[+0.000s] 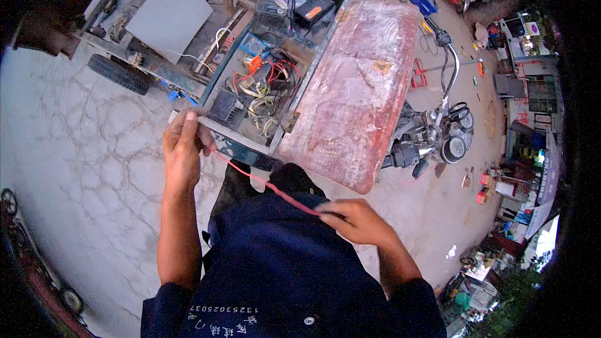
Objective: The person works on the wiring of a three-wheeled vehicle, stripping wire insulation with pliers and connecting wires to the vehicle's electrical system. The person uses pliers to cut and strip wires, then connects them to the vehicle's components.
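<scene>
Wire (291,199), red and slender, spans in the head view just outside the near side of the open metal box (250,155), the right hand (360,220) pinching it between thumb and fingers and the left hand (181,144), at the box's near left corner, seemingly pinching it too, though blur hides the fingertips. Drawing the wire straight appears to be the step in hand; the next move would call for a firm hold at both points. Nearer the wearer than the box, pale printed characters and digits, upside down, mark the dark shirt (269,269).

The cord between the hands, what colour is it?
The cord is pinkish red, seen best in the head view.
</scene>
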`<action>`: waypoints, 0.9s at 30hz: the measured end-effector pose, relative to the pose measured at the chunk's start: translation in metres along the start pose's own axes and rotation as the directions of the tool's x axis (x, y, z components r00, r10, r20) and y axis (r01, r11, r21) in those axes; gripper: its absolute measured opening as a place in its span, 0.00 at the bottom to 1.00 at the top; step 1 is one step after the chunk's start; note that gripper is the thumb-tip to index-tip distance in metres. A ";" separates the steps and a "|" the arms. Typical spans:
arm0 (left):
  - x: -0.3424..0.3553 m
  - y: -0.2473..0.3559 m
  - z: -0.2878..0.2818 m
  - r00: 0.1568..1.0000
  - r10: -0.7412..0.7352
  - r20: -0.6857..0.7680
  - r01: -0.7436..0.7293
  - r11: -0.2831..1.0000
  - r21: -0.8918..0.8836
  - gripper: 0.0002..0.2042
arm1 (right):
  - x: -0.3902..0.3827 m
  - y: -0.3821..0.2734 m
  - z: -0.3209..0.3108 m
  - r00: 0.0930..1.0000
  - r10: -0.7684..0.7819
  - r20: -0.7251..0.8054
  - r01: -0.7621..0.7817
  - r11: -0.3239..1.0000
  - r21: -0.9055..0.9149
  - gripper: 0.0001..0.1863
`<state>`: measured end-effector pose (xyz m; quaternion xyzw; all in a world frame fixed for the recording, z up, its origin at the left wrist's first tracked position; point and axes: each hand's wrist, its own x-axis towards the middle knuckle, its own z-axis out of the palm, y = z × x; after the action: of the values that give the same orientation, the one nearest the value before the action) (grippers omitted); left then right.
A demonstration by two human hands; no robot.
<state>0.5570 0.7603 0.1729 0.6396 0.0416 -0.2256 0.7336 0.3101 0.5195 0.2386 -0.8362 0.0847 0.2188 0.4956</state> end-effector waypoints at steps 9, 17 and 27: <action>0.085 -0.040 0.024 0.989 -0.136 0.054 0.142 0.979 -0.148 0.15 | 0.094 -0.078 -0.055 0.926 0.179 -0.334 -0.229 0.966 -0.117 0.18; 0.107 -0.097 0.112 0.923 -0.323 0.207 0.350 0.930 -0.110 0.12 | 0.234 0.030 -0.004 0.866 0.065 -0.497 -0.063 0.998 0.021 0.16; 0.128 -0.142 0.125 0.900 -0.379 0.218 0.353 0.924 0.150 0.16 | 0.267 0.102 -0.002 0.742 0.270 -0.613 -0.110 0.952 0.286 0.11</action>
<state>0.5889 0.5936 0.0200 0.6264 0.0589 -0.4378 0.6423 0.5118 0.4873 0.0391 -0.7833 0.3603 -0.0442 0.5047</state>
